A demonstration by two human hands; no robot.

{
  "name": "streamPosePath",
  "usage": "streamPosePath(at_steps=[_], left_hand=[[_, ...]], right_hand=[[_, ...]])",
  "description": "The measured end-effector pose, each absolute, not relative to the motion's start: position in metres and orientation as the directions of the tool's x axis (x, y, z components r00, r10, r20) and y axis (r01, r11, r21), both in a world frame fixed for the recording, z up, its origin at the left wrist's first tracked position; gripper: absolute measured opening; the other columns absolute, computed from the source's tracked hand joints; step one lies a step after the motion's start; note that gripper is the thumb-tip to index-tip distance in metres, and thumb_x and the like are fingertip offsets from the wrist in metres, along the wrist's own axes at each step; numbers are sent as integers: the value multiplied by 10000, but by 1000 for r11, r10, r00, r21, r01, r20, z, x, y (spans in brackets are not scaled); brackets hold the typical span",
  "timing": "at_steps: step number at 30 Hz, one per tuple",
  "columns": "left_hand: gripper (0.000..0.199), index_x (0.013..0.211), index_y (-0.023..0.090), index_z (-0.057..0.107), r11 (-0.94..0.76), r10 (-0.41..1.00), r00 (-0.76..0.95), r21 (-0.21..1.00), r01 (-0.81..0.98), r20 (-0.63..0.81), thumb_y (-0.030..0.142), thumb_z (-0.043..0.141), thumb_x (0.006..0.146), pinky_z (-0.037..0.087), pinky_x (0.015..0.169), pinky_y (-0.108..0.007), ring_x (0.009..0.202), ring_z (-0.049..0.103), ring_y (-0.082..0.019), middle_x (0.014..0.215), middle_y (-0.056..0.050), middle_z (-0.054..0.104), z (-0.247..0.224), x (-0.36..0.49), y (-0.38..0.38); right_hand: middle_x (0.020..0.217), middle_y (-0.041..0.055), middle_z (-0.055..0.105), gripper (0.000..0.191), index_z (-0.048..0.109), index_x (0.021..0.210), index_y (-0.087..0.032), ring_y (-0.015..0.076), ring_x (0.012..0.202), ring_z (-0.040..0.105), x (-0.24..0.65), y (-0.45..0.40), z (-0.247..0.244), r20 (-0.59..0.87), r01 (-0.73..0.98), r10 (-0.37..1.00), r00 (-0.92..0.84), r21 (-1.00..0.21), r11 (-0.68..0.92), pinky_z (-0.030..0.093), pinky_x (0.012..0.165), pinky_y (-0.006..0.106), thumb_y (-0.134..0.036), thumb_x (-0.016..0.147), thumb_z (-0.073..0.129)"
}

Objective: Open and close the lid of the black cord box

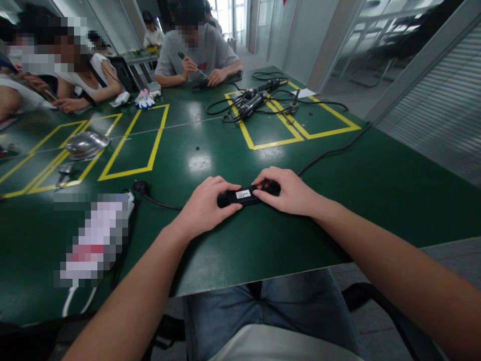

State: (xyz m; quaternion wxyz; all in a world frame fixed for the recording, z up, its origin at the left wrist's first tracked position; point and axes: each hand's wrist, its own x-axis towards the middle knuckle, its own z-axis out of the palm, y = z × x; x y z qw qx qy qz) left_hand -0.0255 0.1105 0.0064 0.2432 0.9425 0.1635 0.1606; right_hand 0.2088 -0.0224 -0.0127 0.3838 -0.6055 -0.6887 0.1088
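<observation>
A small black box (246,195) with a white label lies on the green table (300,240) near its front edge. My left hand (210,203) holds the box's left end between thumb and fingers. Around the right end, my right hand (283,191) has its thumb and fingers closed. From the left side a black cord runs to a black plug (141,187). Another black cable (330,150) leads from beside my right hand toward the table's right edge.
At the back right are black cylindrical tools (251,104) with tangled cables, over yellow tape outlines. A metal bowl-like part (87,144) sits left. Nearer is a partly blurred white object (98,233). Across the table, a person (203,60) holds a screwdriver; others sit at the left.
</observation>
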Motion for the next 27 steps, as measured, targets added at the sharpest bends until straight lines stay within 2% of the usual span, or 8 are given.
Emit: streamPosePath(at_steps=[12,27], left_hand=[[324,1266,226,807,-874,345,903,438,210,255,275,857,949,591,990,-471,1066,689,-290,1114,-74,777,7,-26,107],[325,1266,233,818,-860,362,900,459,222,242,284,862,948,594,970,-458,1024,691,-276,1078,-61,782,7,-24,107]], right_hand=[[860,44,764,57,728,943,-233,236,799,679,207,-23,-13,397,761,917,29,-604,238,507,758,365,-283,926,750],[848,40,735,63,727,949,-234,228,777,664,208,-23,-12,378,752,925,33,-619,226,513,740,362,-292,927,737]])
